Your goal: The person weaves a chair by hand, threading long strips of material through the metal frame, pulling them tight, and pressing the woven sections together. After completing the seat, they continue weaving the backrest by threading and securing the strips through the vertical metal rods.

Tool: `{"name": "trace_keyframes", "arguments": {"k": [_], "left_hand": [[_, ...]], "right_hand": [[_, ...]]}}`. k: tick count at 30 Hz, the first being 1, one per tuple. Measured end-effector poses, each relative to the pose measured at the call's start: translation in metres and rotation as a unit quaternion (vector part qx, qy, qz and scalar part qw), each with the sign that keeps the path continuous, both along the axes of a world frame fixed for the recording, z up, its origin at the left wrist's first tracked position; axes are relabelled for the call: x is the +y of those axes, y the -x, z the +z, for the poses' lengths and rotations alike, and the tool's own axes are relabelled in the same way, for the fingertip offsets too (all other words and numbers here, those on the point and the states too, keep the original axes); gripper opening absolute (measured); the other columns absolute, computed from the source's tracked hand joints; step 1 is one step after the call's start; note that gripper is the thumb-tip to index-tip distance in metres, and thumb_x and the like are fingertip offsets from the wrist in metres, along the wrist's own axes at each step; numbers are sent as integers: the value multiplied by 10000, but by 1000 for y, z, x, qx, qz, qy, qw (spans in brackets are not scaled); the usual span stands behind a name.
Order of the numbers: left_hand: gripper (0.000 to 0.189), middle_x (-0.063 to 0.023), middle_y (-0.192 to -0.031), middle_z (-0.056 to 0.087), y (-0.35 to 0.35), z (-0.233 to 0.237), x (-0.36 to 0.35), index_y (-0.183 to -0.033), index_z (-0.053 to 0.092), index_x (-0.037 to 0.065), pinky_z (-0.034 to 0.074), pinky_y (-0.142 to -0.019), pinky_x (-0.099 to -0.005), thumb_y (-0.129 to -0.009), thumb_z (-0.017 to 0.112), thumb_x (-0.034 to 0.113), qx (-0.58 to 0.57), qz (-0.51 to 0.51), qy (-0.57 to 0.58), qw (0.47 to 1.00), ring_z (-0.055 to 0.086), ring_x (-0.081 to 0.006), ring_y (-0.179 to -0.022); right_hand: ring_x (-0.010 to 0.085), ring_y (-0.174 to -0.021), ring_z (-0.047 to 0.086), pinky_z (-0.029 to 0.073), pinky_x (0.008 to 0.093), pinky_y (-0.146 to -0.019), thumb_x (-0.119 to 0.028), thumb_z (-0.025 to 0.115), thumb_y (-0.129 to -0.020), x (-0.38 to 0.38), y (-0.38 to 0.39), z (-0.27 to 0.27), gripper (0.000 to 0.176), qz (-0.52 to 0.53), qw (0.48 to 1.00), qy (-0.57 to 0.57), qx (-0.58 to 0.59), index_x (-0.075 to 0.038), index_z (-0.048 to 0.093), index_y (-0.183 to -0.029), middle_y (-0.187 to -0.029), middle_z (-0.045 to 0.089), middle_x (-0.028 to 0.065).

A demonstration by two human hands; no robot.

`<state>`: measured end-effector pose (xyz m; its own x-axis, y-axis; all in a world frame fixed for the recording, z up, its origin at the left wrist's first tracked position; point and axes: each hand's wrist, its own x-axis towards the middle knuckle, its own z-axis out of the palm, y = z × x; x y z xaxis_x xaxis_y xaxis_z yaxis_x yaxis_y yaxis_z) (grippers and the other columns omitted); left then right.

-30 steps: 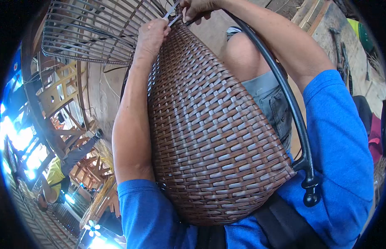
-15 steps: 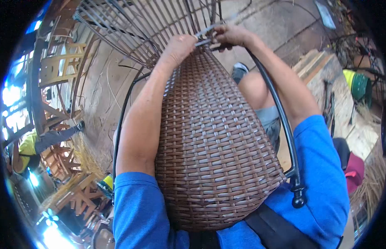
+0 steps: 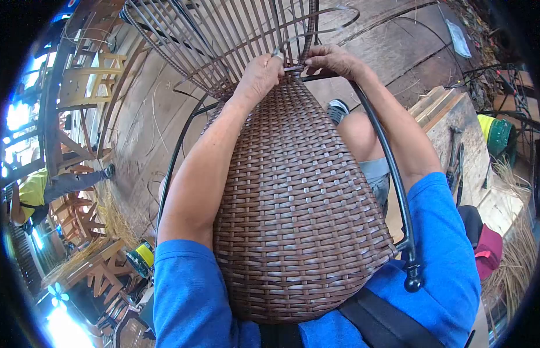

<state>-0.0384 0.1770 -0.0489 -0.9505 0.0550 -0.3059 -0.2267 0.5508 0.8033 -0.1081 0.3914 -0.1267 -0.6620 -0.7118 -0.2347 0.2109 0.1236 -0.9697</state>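
Note:
A chair of brown woven wicker (image 3: 293, 197) lies across my lap; its lower part is closely woven. Beyond the weave, bare upright wicker stakes (image 3: 241, 35) fan out. My left hand (image 3: 263, 74) is closed at the top edge of the weave, on a flat brown wicker strand (image 3: 333, 10) that curls in a loop above the stakes. My right hand (image 3: 335, 61) pinches at the right end of the same row, by the wrapped side rail. Its fingertips partly hide the strand there. A black metal armrest (image 3: 392, 156) runs beneath my right forearm.
Wooden boards (image 3: 450, 122) with a hammer (image 3: 454, 148) lie at my right, near a green and yellow container (image 3: 498, 136). A maroon and black cloth item (image 3: 487, 249) rests beside my right elbow. At far left another person (image 3: 35, 194) is near wooden frames (image 3: 90, 78).
My left hand has shifted slightly right and down along the row. My right hand has moved slightly right and down. The strand now shows as a wide loop above them.

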Motion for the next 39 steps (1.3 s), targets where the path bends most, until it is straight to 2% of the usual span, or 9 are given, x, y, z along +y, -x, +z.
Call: {"name": "trace_keyframes", "arguments": {"k": [7,11,12,25,26,29,32,35,39], "left_hand": [[387,-94,-779,632,-7,-17,1,-828,603,-44,473,-673,-263,-891,391,274,27,-43,-53,997,575,-144,-682],[386,-92,-783,627,-8,-24,7,-846,597,-59,461,-719,-277,-895,407,273,144,-150,76,975,599,-159,-781],[382,-108,-784,632,-9,-23,11,-848,595,-69,454,-741,-292,-884,424,271,90,-88,73,989,599,-182,-789],[375,-115,-772,630,-11,-17,10,-827,603,-72,458,-749,-289,-885,441,261,44,-38,13,998,586,-181,-764],[401,-107,-790,638,-9,-22,5,-791,597,-68,459,-748,-289,-903,445,286,139,-133,67,979,585,-176,-765],[389,-213,-768,624,-10,-20,9,-785,616,-59,448,-719,-377,-834,459,294,104,-62,20,992,590,-324,-737],[430,-154,-795,653,-14,-6,17,-773,622,-52,437,-732,-330,-873,453,331,59,-3,-20,998,577,-240,-734],[459,-97,-896,665,-14,1,18,-670,495,12,385,-836,-283,-934,420,380,32,10,-127,991,541,-162,-862],[450,-125,-970,649,-13,10,24,-627,457,60,362,-777,-283,-943,405,377,28,29,-211,977,530,-160,-887]], "right_hand": [[93,-778,603,498,244,-679,-246,635,-837,0,0,7,198,-5,1000,-17,1,-78,627,-942,-816,634,14],[97,-753,598,490,245,-670,-245,673,-810,-5,2,6,198,-1,1000,-4,-10,-81,619,-906,-779,632,9],[96,-745,594,485,243,-660,-243,681,-804,-6,3,5,198,1,1000,-14,-9,-81,616,-896,-777,633,9],[116,-695,590,465,278,-629,-237,709,-779,-11,7,-4,239,15,996,-25,80,-61,597,-895,-767,614,12],[119,-694,590,467,280,-633,-227,703,-783,-12,6,-5,232,18,996,-23,85,-56,596,-898,-767,612,13],[126,-690,585,474,285,-652,-196,669,-811,-7,-1,13,193,16,993,-37,109,-44,593,-903,-767,606,14],[107,-747,571,447,254,-681,-184,643,-837,-10,2,6,211,23,992,-85,92,-56,603,-1000,-823,630,-5],[111,-745,571,457,261,-693,-192,636,-842,-13,10,-18,216,29,994,-34,104,-43,600,-995,-825,632,-3],[102,-754,573,458,256,-702,-235,625,-854,-6,6,-1,240,43,990,-61,122,-38,602,-989,-839,631,5]]}}
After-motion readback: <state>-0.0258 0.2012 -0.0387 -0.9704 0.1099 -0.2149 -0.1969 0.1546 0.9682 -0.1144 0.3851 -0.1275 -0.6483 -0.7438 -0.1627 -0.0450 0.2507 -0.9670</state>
